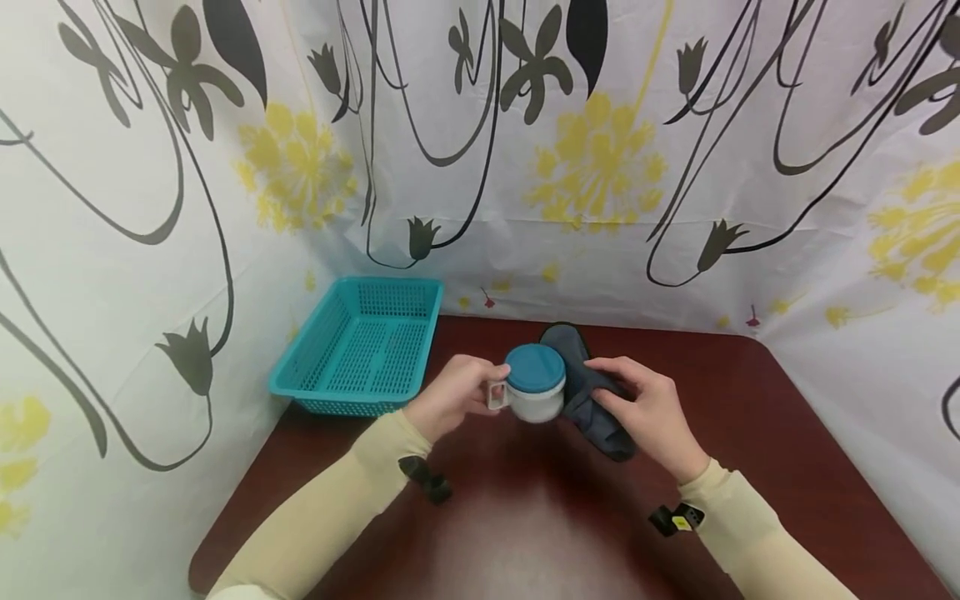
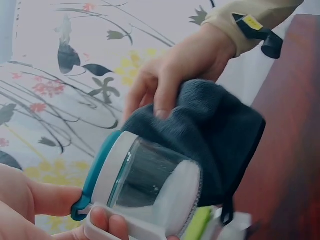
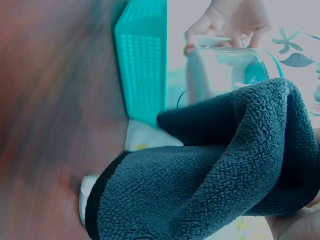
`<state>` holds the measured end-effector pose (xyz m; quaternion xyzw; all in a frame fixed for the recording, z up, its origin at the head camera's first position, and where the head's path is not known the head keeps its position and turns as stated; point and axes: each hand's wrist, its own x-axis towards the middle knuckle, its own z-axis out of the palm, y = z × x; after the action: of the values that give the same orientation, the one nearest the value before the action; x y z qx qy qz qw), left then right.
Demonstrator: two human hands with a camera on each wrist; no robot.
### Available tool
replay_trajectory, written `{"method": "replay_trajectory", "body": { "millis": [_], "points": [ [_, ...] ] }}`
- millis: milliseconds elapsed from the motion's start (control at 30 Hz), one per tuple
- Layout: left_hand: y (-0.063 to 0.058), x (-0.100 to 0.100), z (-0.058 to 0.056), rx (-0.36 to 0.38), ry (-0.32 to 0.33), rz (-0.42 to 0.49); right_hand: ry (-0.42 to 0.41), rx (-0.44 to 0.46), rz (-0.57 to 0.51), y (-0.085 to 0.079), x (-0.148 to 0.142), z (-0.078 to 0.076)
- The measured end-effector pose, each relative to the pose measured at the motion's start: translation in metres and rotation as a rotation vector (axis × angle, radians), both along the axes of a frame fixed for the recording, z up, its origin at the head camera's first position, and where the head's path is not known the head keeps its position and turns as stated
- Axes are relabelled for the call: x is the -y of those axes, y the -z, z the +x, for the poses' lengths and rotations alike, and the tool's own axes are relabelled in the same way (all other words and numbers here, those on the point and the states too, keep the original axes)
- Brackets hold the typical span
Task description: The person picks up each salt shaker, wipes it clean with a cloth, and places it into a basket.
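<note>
Yellow tag (image 1: 681, 523) on the right wrist, any print too small to read. The jar (image 1: 536, 407) has its blue lid (image 1: 536, 368) on, something white inside, and it's up over the table (image 1: 750, 417), left hand (image 1: 455, 395) curled round the handle (image 2: 145, 231). Right hand (image 1: 660, 417) is pinching a dark cloth (image 1: 602, 430) right beside it. Teal basket (image 1: 378, 354) sits back left, and the cloth hides part of the jar from the right wrist cam.
</note>
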<state>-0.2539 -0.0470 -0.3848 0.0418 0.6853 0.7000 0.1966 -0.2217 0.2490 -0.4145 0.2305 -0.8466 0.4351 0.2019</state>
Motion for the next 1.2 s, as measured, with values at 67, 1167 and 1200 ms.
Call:
{"method": "replay_trajectory", "body": {
  "millis": [67, 1167, 1200],
  "points": [
    [-0.008, 0.007, -0.005, 0.007, -0.036, 0.020, 0.008, -0.055, 0.029, -0.004, -0.004, 0.000],
    [-0.009, 0.153, -0.124, -0.009, -0.553, -0.022, 0.387, -0.406, 0.205, -0.032, -0.135, -0.007],
    [-0.008, 0.157, -0.127, -0.005, -0.564, -0.013, 0.396, -0.405, 0.202, -0.030, -0.138, -0.008]
  ]
}}
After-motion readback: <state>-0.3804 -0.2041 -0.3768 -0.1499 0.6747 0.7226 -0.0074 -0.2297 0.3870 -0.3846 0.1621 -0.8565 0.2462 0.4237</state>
